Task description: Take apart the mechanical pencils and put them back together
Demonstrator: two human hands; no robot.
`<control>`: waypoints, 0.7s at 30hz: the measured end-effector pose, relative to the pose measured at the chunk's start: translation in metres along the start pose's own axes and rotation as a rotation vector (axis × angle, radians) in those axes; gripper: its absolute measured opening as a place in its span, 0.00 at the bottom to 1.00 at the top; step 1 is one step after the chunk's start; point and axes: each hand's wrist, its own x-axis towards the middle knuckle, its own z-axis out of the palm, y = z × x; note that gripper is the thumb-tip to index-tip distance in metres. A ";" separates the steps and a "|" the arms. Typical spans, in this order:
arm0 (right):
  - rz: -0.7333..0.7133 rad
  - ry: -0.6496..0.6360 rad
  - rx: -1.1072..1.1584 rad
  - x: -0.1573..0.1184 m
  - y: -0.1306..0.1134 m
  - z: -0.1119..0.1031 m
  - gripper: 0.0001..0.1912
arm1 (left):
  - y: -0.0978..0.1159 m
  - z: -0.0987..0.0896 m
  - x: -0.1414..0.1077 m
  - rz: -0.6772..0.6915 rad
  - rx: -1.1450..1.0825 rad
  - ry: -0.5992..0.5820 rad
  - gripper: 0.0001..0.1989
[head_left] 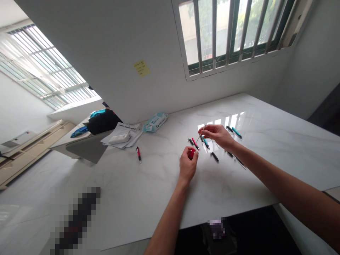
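My left hand point(188, 166), fingers curled, grips a red pen barrel point(191, 153) low over the white table. Just above and to its right, my right hand point(219, 136) pinches a thin pale pen refill point(198, 138) that slants down toward the barrel. Whether the refill's tip touches the barrel I cannot tell. Behind the hands lie a red pen part point(195, 143), a black pen part point(190, 141) and a teal pen part point(206, 142). A short black pen part point(214, 157) rests between my forearms. Another loose refill point(241, 163) is partly hidden by my right forearm.
A red and black pen point(139, 155) lies apart on the left of the marble-patterned table point(159, 184). Toward the wall are papers point(123, 143) and a wipes packet point(156, 122). A teal pen part point(237, 132) lies beyond my right wrist. The table's front edge runs below my forearms.
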 end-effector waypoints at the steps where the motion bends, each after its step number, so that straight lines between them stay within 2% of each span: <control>1: 0.002 0.015 -0.009 0.001 0.001 -0.003 0.22 | 0.002 -0.001 0.000 0.013 0.028 0.029 0.12; 4: -0.030 -0.019 -0.241 -0.001 0.003 -0.006 0.18 | 0.006 -0.003 0.001 0.016 0.016 0.086 0.12; 8: -0.119 -0.142 -0.588 -0.010 0.003 0.009 0.10 | 0.006 -0.004 0.005 -0.027 -0.089 0.153 0.16; 14: -0.093 -0.261 -0.634 -0.018 0.011 0.027 0.10 | 0.002 -0.005 0.008 -0.029 -0.141 0.171 0.16; 17: -0.087 -0.271 -0.638 -0.017 0.016 0.026 0.09 | 0.000 -0.005 0.007 -0.023 -0.128 0.167 0.17; 21: -0.122 -0.325 -0.754 -0.015 0.014 0.019 0.06 | -0.003 -0.009 0.009 -0.015 -0.144 0.270 0.18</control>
